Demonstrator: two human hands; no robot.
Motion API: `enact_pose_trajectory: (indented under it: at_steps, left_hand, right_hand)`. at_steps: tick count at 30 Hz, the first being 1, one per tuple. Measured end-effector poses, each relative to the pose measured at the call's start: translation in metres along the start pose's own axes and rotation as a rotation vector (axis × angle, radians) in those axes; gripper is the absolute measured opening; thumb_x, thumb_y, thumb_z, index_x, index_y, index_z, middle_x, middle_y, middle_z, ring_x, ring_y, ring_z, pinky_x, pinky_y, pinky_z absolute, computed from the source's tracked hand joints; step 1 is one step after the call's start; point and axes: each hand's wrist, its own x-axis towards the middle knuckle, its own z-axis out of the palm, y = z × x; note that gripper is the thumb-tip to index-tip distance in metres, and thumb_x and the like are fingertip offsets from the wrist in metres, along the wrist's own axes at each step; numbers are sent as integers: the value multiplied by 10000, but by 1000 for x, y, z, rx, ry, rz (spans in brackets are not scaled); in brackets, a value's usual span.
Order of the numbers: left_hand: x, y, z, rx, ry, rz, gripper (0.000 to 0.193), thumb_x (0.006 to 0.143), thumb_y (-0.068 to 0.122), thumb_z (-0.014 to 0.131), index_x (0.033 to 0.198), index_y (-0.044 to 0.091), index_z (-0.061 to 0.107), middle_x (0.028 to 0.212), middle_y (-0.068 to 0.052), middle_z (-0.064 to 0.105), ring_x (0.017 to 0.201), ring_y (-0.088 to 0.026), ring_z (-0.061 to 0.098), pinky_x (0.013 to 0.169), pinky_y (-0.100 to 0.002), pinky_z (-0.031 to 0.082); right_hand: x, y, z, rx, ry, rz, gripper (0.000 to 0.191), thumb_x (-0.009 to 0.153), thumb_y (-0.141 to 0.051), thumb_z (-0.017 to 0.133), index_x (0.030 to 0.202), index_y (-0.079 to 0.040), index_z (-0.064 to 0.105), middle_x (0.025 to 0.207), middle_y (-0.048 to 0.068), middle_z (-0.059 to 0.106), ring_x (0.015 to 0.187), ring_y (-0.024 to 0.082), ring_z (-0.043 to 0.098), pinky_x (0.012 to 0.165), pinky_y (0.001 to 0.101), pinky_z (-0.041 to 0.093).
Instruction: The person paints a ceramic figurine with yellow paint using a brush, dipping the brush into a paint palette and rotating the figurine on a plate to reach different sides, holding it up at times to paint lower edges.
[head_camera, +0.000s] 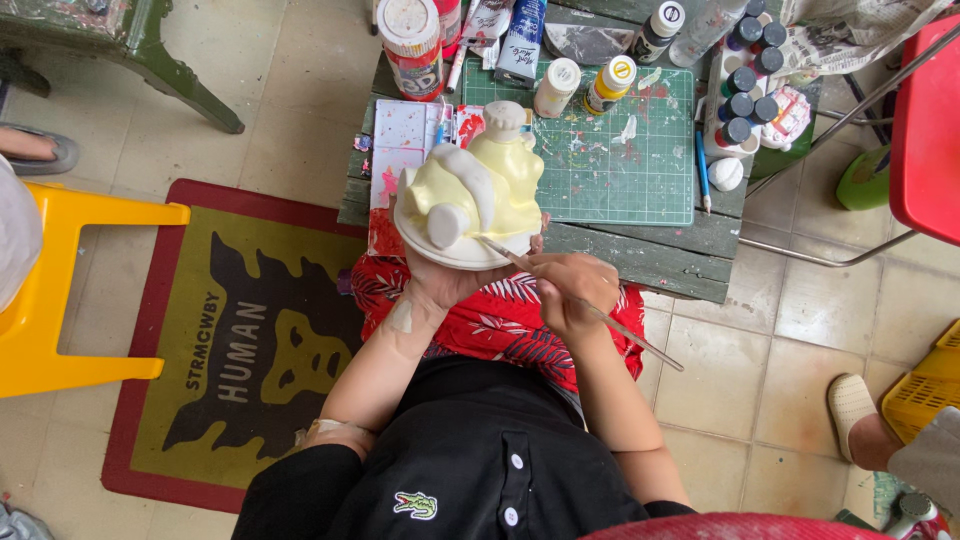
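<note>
The pale yellow figurine (478, 190), a rounded plaster-like shape with white parts and a white knob on top, is sitting at the near edge of the wooden table (660, 255), partly over the person's lap. Its underside is hidden, and what it depicts is hard to make out from above. The left hand (452, 280) is supporting it from below; only the wrist and palm are showing, the fingers being covered by the round white base, so the grip is closed around it as far as I can tell. Just right of the figurine, the right hand (572, 290) is curling shut on a thin paintbrush (580, 303), and the brush tip is touching the figurine's lower side.

Behind the figurine, a green cutting mat (620, 150) with paint stains is lying on the table, and small paint bottles (585, 85) are standing on its far edge. A white palette (405, 140) is lying left of the figurine, partly covered by it. Dark-capped jars (745, 85) are standing further right of the mat. Left of the table, a dark rug (240, 340) with a red border is covering the tiled floor, and a yellow plastic stool (70, 290) is cut off by the frame.
</note>
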Motion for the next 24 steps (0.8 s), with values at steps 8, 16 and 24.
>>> enact_pose_trajectory:
  at_steps: [8, 16, 24]
  left_hand:
    - [2, 0, 0, 16, 33, 8, 1253, 797, 865, 556, 1675, 62, 164, 1600, -375, 262, 1444, -582, 358, 1196, -712, 334]
    - [-2, 2, 0, 156, 75, 52, 1196, 842, 862, 490, 1671, 58, 175, 1604, -363, 295, 1425, -593, 401, 1180, -713, 362]
    - [0, 1, 7, 81, -6, 7, 1215, 857, 867, 486, 1672, 22, 171, 1564, -404, 313, 1387, -610, 428, 1144, -704, 406]
  right_hand:
    - [10, -4, -3, 10, -14, -22, 45, 999, -100, 618, 976, -61, 622, 776, 97, 720, 687, 237, 731, 595, 329, 543]
    - [8, 4, 1, -92, 9, -204, 164, 1050, -206, 561, 1015, -50, 598, 831, 133, 756, 609, 202, 656, 519, 322, 460]
    - [0, 2, -3, 21, -24, -75, 103, 1036, -129, 546, 971, -71, 603, 791, 95, 730, 633, 208, 698, 566, 321, 529]
